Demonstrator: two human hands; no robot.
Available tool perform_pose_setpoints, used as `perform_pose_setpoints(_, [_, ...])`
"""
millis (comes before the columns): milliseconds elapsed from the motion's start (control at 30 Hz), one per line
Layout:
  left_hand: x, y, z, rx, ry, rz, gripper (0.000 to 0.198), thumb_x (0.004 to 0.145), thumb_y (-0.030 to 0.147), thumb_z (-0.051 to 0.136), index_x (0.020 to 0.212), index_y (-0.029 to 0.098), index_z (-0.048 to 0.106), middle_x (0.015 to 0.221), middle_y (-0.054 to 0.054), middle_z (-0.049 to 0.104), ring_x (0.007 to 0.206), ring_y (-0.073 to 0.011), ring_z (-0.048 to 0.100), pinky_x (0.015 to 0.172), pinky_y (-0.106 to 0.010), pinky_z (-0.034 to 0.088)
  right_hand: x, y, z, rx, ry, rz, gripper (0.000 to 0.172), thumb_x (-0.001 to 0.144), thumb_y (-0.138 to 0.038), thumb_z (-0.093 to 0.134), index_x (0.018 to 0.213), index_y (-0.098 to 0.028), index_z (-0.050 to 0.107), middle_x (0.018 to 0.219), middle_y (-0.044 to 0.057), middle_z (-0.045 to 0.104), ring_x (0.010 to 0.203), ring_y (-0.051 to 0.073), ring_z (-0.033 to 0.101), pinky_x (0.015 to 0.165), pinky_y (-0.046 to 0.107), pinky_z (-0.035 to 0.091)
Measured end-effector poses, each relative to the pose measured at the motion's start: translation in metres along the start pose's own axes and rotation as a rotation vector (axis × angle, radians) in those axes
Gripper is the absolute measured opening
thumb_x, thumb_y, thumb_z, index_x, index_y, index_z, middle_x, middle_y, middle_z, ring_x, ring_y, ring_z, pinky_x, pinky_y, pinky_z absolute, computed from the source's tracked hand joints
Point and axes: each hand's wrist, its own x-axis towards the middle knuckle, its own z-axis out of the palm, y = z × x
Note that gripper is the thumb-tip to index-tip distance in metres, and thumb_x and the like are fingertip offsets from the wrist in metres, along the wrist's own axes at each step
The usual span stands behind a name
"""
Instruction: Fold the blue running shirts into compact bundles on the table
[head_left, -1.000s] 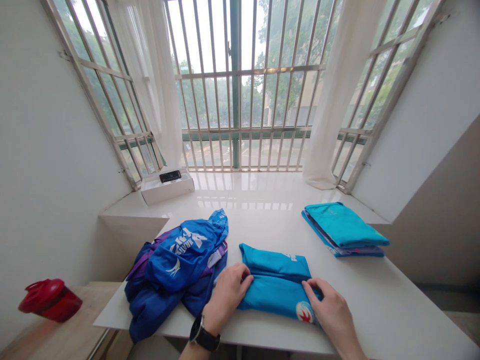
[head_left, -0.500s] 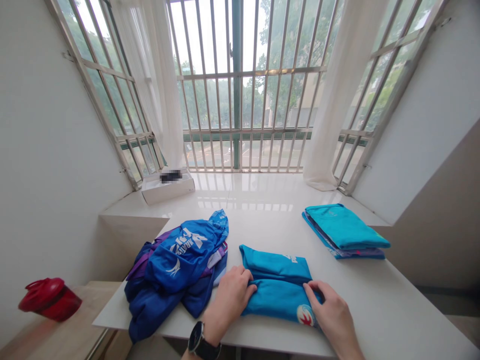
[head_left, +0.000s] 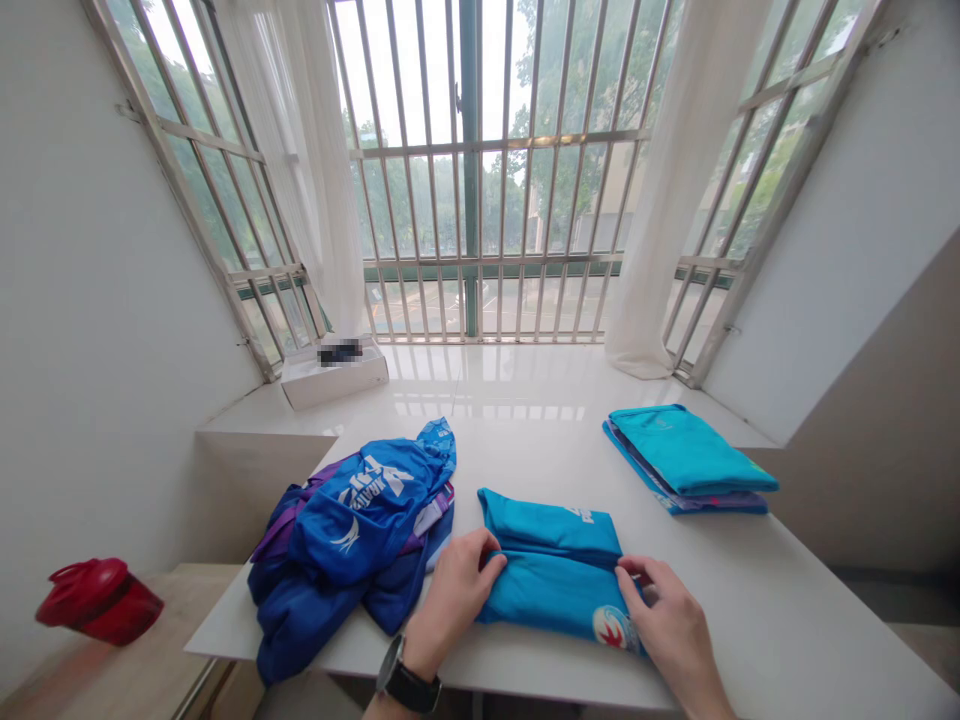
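A teal-blue shirt (head_left: 551, 590) lies folded into a narrow rectangle before me, its two long sides meeting along a middle seam. White lettering shows on the far half and a round red-and-white emblem on the near right corner. At the left end, my left hand (head_left: 461, 580), with a black watch (head_left: 405, 680) on its wrist, pinches the fold between thumb and fingers. My right hand (head_left: 667, 615) has its thumb and forefinger closed on the opposite end, by the seam. The tips of both hands partly hide the cloth's edges.
A loose heap of blue and purple clothes (head_left: 352, 540) lies left on the white table (head_left: 750, 620). Folded garments (head_left: 690, 455) are stacked at right. A white box (head_left: 334, 380) stands on the windowsill; a red bag-like item (head_left: 101, 600) sits lower left.
My left hand's thumb has drawn slightly left and up along the shirt's end. My right thumb and fingers have shifted a little outward. The folded shirt stays nearly in place.
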Motion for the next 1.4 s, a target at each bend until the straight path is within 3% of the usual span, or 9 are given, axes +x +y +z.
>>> perform_pose_setpoints(133, [0.005,-0.004,0.002,-0.030,0.017,0.008,0.007,0.086,0.023,0.059,0.084,0.019,0.065,0.075,-0.002,0.068,0.070,-0.0171,0.061,0.063,-0.024,0.037,0.000,0.004,-0.002,0.003,0.059,-0.060,0.037,0.082,-0.056,0.056,0.087,-0.022,0.070,0.087,0.007,0.066,0.065,0.020,0.057,0.062,0.033,0.050])
perform_pose_setpoints(333, [0.007,-0.007,0.003,-0.049,0.036,0.004,0.006,0.084,0.022,0.060,0.084,0.018,0.065,0.074,-0.002,0.068,0.070,-0.0172,0.062,0.063,-0.024,0.038,-0.007,-0.010,-0.006,0.035,-0.022,-0.209,0.039,0.089,-0.059,0.053,0.087,-0.024,0.068,0.086,0.006,0.067,0.074,0.021,0.060,0.071,0.033,0.051])
perform_pose_setpoints(533, [0.004,-0.005,0.001,-0.069,0.041,0.012,0.007,0.083,0.021,0.060,0.084,0.018,0.066,0.076,-0.003,0.070,0.072,-0.0177,0.063,0.064,-0.025,0.041,-0.010,-0.007,-0.009,0.028,-0.133,-0.145,0.038,0.088,-0.059,0.054,0.082,-0.024,0.068,0.084,0.005,0.070,0.076,0.022,0.064,0.073,0.032,0.052])
perform_pose_setpoints(767, [0.007,-0.009,-0.003,-0.162,0.035,0.028,0.007,0.083,0.022,0.060,0.083,0.018,0.066,0.077,-0.003,0.071,0.072,-0.0178,0.065,0.066,-0.025,0.045,-0.009,-0.010,-0.013,0.019,-0.123,-0.085,0.035,0.087,-0.053,0.052,0.082,-0.023,0.069,0.083,0.006,0.071,0.070,0.021,0.063,0.069,0.032,0.051])
perform_pose_setpoints(1000, [0.007,-0.006,0.001,0.052,0.022,0.060,0.005,0.088,0.020,0.060,0.087,0.018,0.064,0.080,-0.004,0.071,0.075,-0.0185,0.065,0.067,-0.025,0.042,-0.008,-0.022,-0.020,-0.029,-0.155,-0.124,0.035,0.089,-0.050,0.049,0.078,-0.022,0.068,0.081,0.006,0.070,0.071,0.021,0.063,0.071,0.033,0.050])
perform_pose_setpoints(1133, [0.026,0.004,-0.008,0.286,-0.024,0.116,0.004,0.092,0.020,0.060,0.094,0.019,0.064,0.090,-0.006,0.070,0.085,-0.0215,0.065,0.073,-0.028,0.043,-0.015,-0.031,-0.030,-0.018,-0.248,-0.105,0.037,0.089,-0.050,0.050,0.078,-0.022,0.070,0.080,0.007,0.072,0.069,0.021,0.064,0.067,0.031,0.051])
perform_pose_setpoints(1233, [0.034,0.021,-0.015,0.480,0.063,0.145,0.011,0.093,0.019,0.058,0.104,0.019,0.063,0.106,-0.010,0.067,0.100,-0.0256,0.061,0.084,-0.033,0.043,-0.032,-0.044,-0.033,-0.003,-0.342,-0.067,0.036,0.088,-0.051,0.052,0.086,-0.023,0.074,0.084,0.007,0.075,0.067,0.021,0.065,0.064,0.031,0.052])
perform_pose_setpoints(1333, [0.018,0.039,-0.012,0.461,0.143,0.142,0.017,0.100,0.025,0.048,0.110,0.020,0.060,0.110,-0.010,0.064,0.102,-0.0242,0.059,0.087,-0.033,0.043,-0.059,-0.064,-0.027,-0.008,-0.354,-0.044,0.034,0.088,-0.050,0.053,0.095,-0.024,0.074,0.088,0.007,0.076,0.062,0.020,0.065,0.062,0.031,0.053])
perform_pose_setpoints(1400, [-0.003,0.046,-0.003,0.390,0.070,0.126,0.022,0.103,0.031,0.042,0.109,0.021,0.060,0.106,-0.008,0.064,0.095,-0.0224,0.060,0.082,-0.031,0.045,-0.077,-0.079,-0.019,0.009,-0.349,-0.064,0.033,0.089,-0.048,0.053,0.098,-0.024,0.073,0.088,0.007,0.076,0.059,0.019,0.065,0.059,0.030,0.053])
